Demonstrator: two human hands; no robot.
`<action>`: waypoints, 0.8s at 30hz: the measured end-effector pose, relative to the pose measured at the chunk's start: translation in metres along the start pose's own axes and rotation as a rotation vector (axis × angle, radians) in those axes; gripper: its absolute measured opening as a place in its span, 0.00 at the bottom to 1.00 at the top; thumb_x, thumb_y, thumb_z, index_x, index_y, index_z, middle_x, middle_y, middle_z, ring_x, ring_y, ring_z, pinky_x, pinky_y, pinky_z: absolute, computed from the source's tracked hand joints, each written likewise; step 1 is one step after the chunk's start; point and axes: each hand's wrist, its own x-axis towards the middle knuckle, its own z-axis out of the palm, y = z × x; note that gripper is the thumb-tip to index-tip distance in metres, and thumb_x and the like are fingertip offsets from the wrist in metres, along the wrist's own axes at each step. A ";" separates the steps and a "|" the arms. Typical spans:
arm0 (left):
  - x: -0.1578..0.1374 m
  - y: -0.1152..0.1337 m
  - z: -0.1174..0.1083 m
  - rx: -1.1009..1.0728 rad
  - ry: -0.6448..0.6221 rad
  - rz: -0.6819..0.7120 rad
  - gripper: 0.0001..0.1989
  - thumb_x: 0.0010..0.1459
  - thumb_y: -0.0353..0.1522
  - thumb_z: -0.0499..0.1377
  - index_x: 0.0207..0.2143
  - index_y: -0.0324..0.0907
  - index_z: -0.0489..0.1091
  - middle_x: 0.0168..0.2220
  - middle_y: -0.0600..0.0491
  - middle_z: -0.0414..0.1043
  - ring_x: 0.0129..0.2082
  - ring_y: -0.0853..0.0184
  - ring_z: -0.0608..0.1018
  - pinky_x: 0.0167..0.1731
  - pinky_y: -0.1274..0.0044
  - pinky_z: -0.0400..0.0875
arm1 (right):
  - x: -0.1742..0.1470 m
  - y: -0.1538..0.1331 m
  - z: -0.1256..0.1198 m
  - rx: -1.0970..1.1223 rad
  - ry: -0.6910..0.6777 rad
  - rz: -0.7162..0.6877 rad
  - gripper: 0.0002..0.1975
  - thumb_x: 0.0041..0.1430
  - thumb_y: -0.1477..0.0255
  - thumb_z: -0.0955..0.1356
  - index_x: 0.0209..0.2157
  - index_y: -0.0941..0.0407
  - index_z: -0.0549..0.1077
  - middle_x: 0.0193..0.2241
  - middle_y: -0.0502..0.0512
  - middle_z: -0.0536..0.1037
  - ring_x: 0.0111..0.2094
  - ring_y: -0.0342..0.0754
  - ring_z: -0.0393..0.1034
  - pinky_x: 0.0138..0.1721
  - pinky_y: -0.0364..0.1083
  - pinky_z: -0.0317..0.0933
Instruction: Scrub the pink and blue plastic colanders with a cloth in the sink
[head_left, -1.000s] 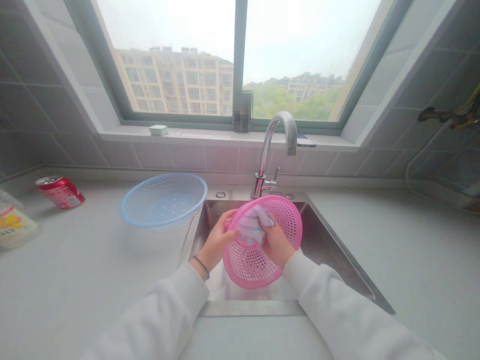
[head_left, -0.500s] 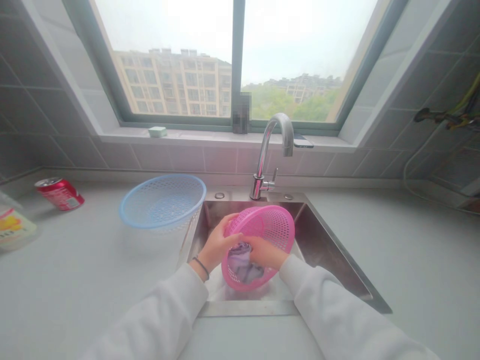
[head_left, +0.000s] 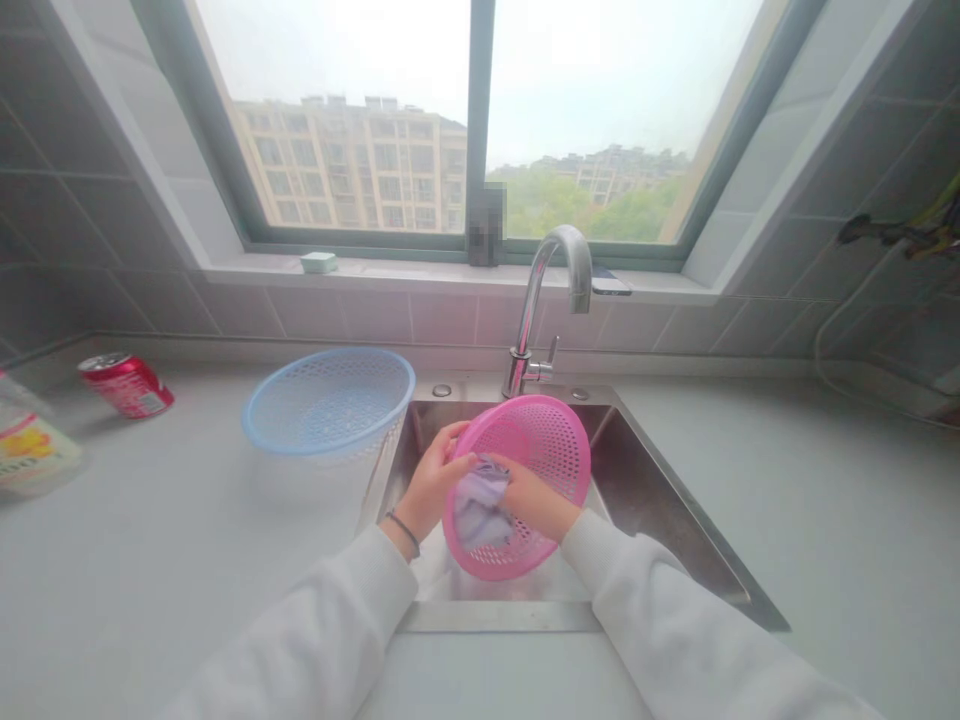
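A pink perforated basket is held tilted over the steel sink, its open side facing me. My left hand grips its left rim, thumb over the edge and fingers behind the wall. Inside the basket my right hand is closed on a pale purple-grey cloth, pressed to the basket's inner left side. The right fingertips are hidden by the cloth. A dark band circles my left wrist.
On the counter to the left stand a blue basket, a red can and a plastic bottle with a yellow label. Behind the sink rises a chrome faucet. The windowsill holds a phone and a pale green block.
The cloth has shifted up and left along the basket's inner wall with my right hand. The pink basket's top edge has risen slightly. My left hand keeps its grip.
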 end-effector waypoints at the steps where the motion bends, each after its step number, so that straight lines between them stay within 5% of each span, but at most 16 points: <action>1: 0.000 -0.001 -0.001 0.034 0.008 0.010 0.33 0.48 0.41 0.73 0.55 0.41 0.70 0.49 0.45 0.78 0.49 0.54 0.79 0.51 0.66 0.72 | -0.002 0.002 -0.001 -0.148 -0.064 0.020 0.19 0.53 0.71 0.72 0.48 0.54 0.78 0.45 0.58 0.84 0.47 0.55 0.77 0.56 0.55 0.66; 4: 0.000 -0.004 -0.002 0.120 -0.017 0.052 0.33 0.46 0.39 0.74 0.55 0.42 0.73 0.54 0.44 0.77 0.55 0.50 0.77 0.57 0.64 0.69 | -0.005 0.009 -0.005 -0.502 -0.181 0.080 0.20 0.52 0.78 0.70 0.47 0.54 0.80 0.46 0.59 0.84 0.47 0.58 0.77 0.54 0.55 0.66; 7: 0.000 -0.005 -0.002 0.135 -0.038 0.073 0.34 0.45 0.39 0.74 0.55 0.43 0.74 0.55 0.44 0.77 0.57 0.48 0.76 0.59 0.63 0.68 | -0.004 0.014 -0.007 -0.557 -0.194 0.096 0.19 0.51 0.80 0.69 0.45 0.55 0.81 0.44 0.60 0.85 0.46 0.58 0.78 0.52 0.54 0.67; 10: 0.001 -0.004 -0.003 0.113 -0.029 0.070 0.34 0.46 0.40 0.74 0.56 0.42 0.73 0.54 0.43 0.78 0.56 0.49 0.77 0.59 0.62 0.68 | -0.001 0.011 -0.003 -0.269 -0.089 0.046 0.16 0.52 0.76 0.71 0.44 0.55 0.80 0.42 0.58 0.84 0.46 0.56 0.77 0.52 0.54 0.67; 15: 0.002 0.000 0.000 0.009 -0.035 0.046 0.36 0.46 0.41 0.73 0.56 0.41 0.70 0.52 0.44 0.77 0.53 0.51 0.78 0.54 0.64 0.71 | 0.008 0.001 -0.001 0.559 0.175 -0.080 0.20 0.53 0.60 0.75 0.45 0.51 0.74 0.36 0.50 0.82 0.36 0.50 0.77 0.42 0.49 0.72; 18: 0.001 0.003 0.004 -0.036 -0.043 0.002 0.35 0.46 0.41 0.73 0.56 0.41 0.69 0.50 0.45 0.78 0.49 0.54 0.79 0.50 0.66 0.72 | 0.011 0.000 -0.007 0.736 0.272 -0.086 0.17 0.53 0.57 0.75 0.40 0.50 0.72 0.30 0.47 0.79 0.31 0.47 0.75 0.38 0.47 0.72; 21: 0.000 0.003 0.004 -0.029 -0.074 -0.022 0.37 0.45 0.41 0.74 0.56 0.42 0.69 0.49 0.46 0.78 0.47 0.55 0.79 0.49 0.67 0.72 | 0.009 0.002 -0.008 0.555 0.193 -0.064 0.18 0.54 0.61 0.74 0.45 0.50 0.73 0.35 0.49 0.82 0.36 0.50 0.77 0.42 0.50 0.72; 24: 0.000 0.000 0.001 0.022 -0.074 -0.023 0.35 0.46 0.40 0.73 0.56 0.42 0.70 0.51 0.45 0.78 0.50 0.53 0.79 0.52 0.65 0.71 | 0.002 0.006 -0.005 0.045 -0.016 -0.025 0.17 0.53 0.71 0.72 0.46 0.52 0.76 0.42 0.55 0.84 0.45 0.55 0.78 0.52 0.55 0.69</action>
